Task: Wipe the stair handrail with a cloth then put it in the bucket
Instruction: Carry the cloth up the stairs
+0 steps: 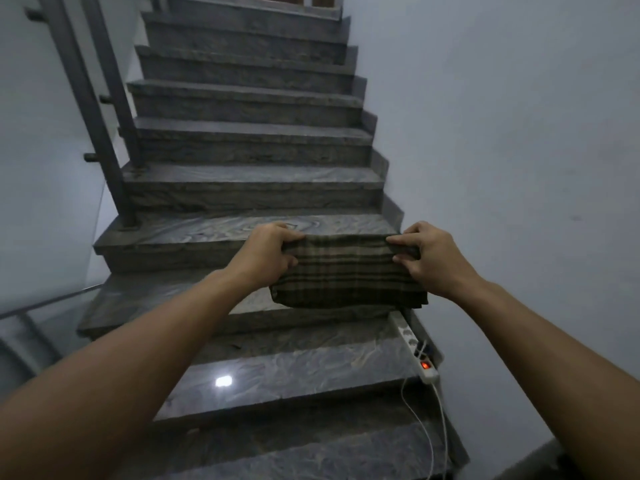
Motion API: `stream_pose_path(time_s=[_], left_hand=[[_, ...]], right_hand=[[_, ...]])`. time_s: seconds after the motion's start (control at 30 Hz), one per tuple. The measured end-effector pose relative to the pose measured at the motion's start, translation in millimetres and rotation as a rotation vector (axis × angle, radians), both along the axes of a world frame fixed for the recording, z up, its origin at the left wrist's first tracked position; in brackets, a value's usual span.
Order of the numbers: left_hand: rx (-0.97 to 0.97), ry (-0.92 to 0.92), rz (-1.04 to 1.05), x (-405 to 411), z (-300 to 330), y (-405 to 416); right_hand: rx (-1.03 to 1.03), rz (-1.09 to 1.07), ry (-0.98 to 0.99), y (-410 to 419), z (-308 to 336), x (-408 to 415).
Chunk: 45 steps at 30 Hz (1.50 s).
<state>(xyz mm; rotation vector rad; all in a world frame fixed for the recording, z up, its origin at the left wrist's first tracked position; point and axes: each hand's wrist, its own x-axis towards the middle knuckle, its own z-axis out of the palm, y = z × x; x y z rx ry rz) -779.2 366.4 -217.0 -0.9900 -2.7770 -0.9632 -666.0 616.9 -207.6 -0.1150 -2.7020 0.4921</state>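
A folded checked cloth (pixel 346 271), brown and green, hangs in the air in front of me over the lower steps. My left hand (pixel 266 254) pinches its upper left corner and my right hand (pixel 429 258) pinches its upper right corner. The dark metal stair handrail posts (pixel 93 112) rise along the left side of the staircase, well away from both hands. No bucket is in view.
Grey marble steps (pixel 249 181) climb ahead between a glass panel (pixel 45 188) on the left and a plain wall (pixel 519 133) on the right. A white power strip (pixel 417 355) with a red lit switch lies on a step by the right wall, cables trailing down.
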Motion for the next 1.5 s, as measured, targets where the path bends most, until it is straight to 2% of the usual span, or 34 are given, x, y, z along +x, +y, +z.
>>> stream_pose_path(time_s=[0.33, 0.67, 0.9, 1.23, 1.5], left_hand=[[-0.006, 0.006, 0.105, -168.0, 72.6, -22.0], [-0.028, -0.001, 0.197, -286.6, 152.9, -2.6], [0.002, -0.004, 0.330, -352.3, 237.8, 5.3], [0.045, 0.053, 0.456, -443.3, 332.8, -49.8], [0.029, 0.072, 0.459, -549.6, 400.2, -106.3]], right_hand=[[-0.030, 0.076, 0.004, -15.8, 71.3, -184.6], [-0.042, 0.218, 0.035, 14.2, 141.1, -333.6], [-0.030, 0.312, 0.053, 27.3, 226.1, -439.0], [-0.004, 0.481, 0.099, -24.9, 328.5, -566.3], [-0.043, 0.469, 0.078, -83.4, 391.8, -678.4]])
